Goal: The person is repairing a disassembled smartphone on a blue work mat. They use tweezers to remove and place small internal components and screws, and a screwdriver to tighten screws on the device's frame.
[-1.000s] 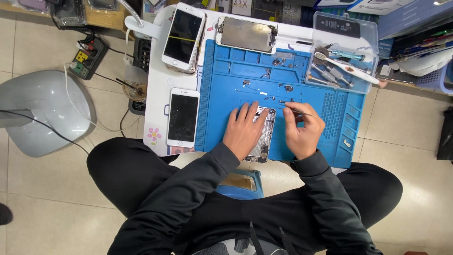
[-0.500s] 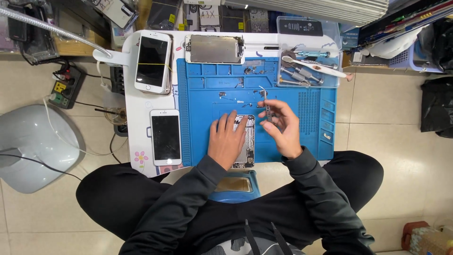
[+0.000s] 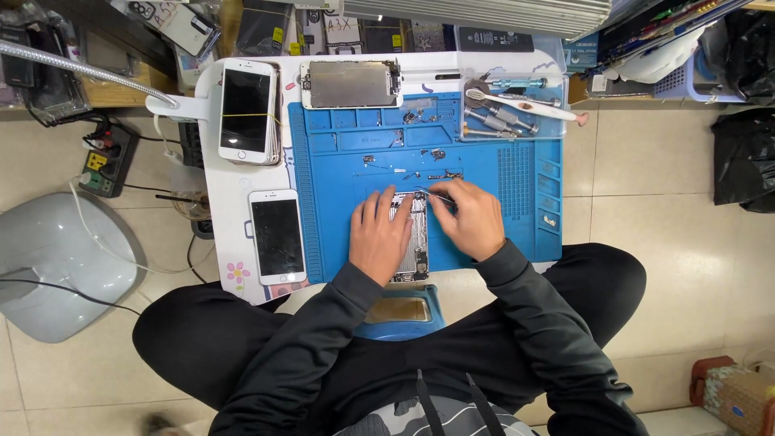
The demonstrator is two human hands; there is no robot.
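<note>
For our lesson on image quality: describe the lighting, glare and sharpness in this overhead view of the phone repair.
Head view: even overhead light, soft shadows; faint glare on the white phone's black screen; blue silicone work mat sharp; the opened phone body between left hand and right hand shows little fine detail; straight edges bow towards the frame borders.

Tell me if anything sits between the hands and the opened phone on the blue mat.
Nothing visible does. The left hand lies flat on the opened phone, and the right hand holds thin tweezers at its top edge. The loose small parts lie further up the blue mat.
</note>
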